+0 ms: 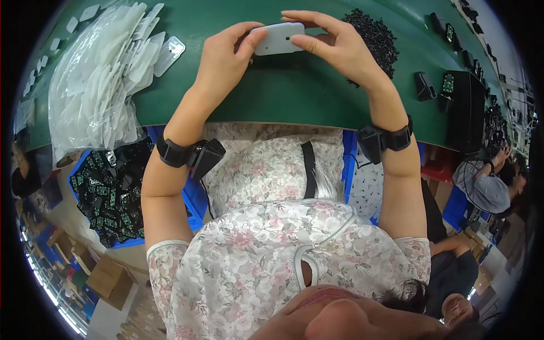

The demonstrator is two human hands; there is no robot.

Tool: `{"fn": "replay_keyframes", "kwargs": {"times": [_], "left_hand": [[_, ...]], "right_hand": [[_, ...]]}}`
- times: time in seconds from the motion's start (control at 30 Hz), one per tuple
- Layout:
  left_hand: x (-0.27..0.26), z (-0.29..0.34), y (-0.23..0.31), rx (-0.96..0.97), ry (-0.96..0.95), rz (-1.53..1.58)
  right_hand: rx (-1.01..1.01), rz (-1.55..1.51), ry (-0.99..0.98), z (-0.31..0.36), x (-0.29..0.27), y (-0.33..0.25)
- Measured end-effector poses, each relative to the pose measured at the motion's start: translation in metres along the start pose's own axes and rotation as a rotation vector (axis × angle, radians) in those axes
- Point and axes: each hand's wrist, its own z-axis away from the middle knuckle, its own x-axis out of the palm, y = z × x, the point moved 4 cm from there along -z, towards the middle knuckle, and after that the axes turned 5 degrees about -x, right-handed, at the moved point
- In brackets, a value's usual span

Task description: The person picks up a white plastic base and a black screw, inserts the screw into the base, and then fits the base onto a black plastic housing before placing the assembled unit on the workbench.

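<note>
A thin white plastic cover plate with small dark holes is held up over the green table. My left hand pinches its left end between thumb and fingers. At the other end, my right hand has its thumb on the face and its fingers along the far edge. Just right of that hand lies a heap of small black parts. Left of my hands, a clear plastic bag is full of similar white plates, with one plate sticking out at its right side.
A blue bin by my left arm holds many black-and-green circuit pieces. Another blue bin with small parts is at my right. A black box and a small black piece stand on the right. Other people sit nearby.
</note>
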Motion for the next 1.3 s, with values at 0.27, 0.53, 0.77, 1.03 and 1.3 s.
{"fn": "replay_keyframes", "kwargs": {"times": [0.27, 0.53, 0.77, 1.03, 1.3], "left_hand": [[0.0, 0.006, 0.013, -0.001, -0.043, 0.026], [0.005, -0.002, 0.01, 0.028, 0.007, 0.019], [0.01, 0.003, 0.012, 0.043, -0.016, 0.088], [0.013, -0.007, 0.015, -0.11, -0.043, 0.707], [0.012, -0.032, 0.004, -0.001, 0.057, 0.472]], "right_hand": [[-0.009, 0.065, -0.043, 0.0, 0.001, -0.011], [0.026, 0.027, -0.013, 0.001, -0.002, -0.002], [0.037, 0.057, 0.03, 0.009, -0.002, -0.008], [0.163, -0.444, 0.224, 0.001, 0.001, -0.007], [0.099, -0.357, 0.343, -0.062, -0.009, 0.007]]}}
